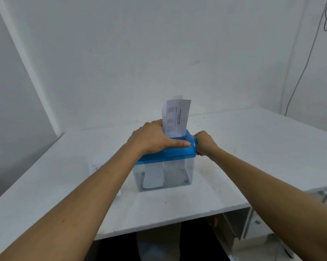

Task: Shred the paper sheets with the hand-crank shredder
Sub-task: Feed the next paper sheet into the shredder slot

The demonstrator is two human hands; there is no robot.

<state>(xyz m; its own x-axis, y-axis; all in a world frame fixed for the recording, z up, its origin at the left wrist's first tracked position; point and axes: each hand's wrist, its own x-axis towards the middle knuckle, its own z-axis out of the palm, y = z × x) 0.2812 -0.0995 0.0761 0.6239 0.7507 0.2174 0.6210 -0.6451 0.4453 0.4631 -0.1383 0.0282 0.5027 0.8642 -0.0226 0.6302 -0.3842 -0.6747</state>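
We are bracing the hand-crank shredder (pixel 170 161) where it is standing near the middle of the white surface (pixel 253 147), straight ahead of us. Our left hand (pixel 151 138) is clamping the blue lid (pixel 177 153) from above, with the thumb lying along the near edge and the fingers going over the far side, where their tips are hidden. Our right hand (pixel 204 143) is curling round the crank (pixel 195 141), which is sticking out of the lid's right end.

A printed paper sheet (pixel 176 117) is standing upright in the slot, just beside the left hand and between the two hands. Its long axis is running up and down, so it is feeding straight downward into the cutters. Below the lid, white paper (pixel 153 176) is hanging inside the clear bin (pixel 179 172). Whether it is cut into strips we cannot tell.

The lid's long axis is running left to right across us, and the crank is lying on that same line at the right end, so we are judging that the turning falls to the right hand while the left is pressing the shredder down against the pull. Most of the sheet is showing above the slot, so this sheet seems early in its pass. Another sheet (pixel 95 167) is lying flat on the surface to the left, partly behind our left forearm, nearer the left hand for the next feed.
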